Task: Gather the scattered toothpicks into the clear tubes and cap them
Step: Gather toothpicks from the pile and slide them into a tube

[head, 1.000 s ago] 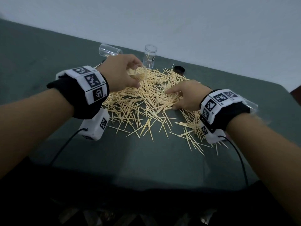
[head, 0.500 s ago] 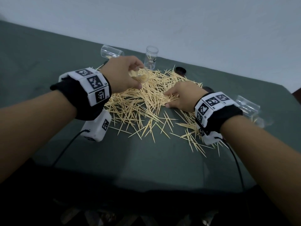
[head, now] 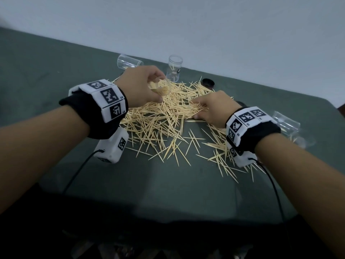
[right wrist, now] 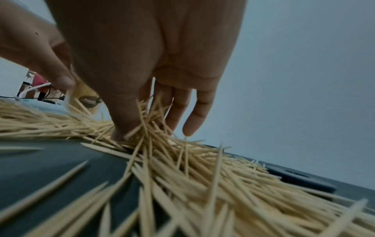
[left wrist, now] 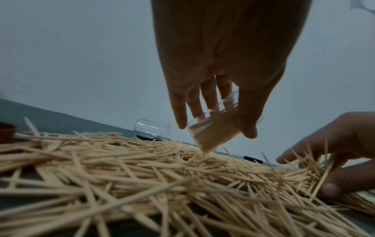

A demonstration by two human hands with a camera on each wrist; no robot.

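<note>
Pale wooden toothpicks [head: 164,126] lie scattered in a wide heap on the dark green table [head: 168,186]. My left hand [head: 143,86] grips a clear tube [head: 161,87] partly filled with toothpicks, tilted above the heap; the left wrist view shows the tube [left wrist: 215,129] between thumb and fingers. My right hand [head: 212,109] sits in the heap, thumb and fingers closing on a bunch of toothpicks [right wrist: 150,121]. One empty clear tube [head: 175,69] stands upright at the back; another [head: 128,61] lies on its side at the back left.
A black cap [head: 208,83] lies behind the heap near the wall. One more clear tube [head: 285,126] lies on its side at the right, past my right wrist. A brown cap [left wrist: 6,131] sits at the far left of the left wrist view.
My right hand has drawn toothpicks together and slid slightly left and nearer. My left hand has kept the tube raised, tilting its mouth more toward the right hand.
</note>
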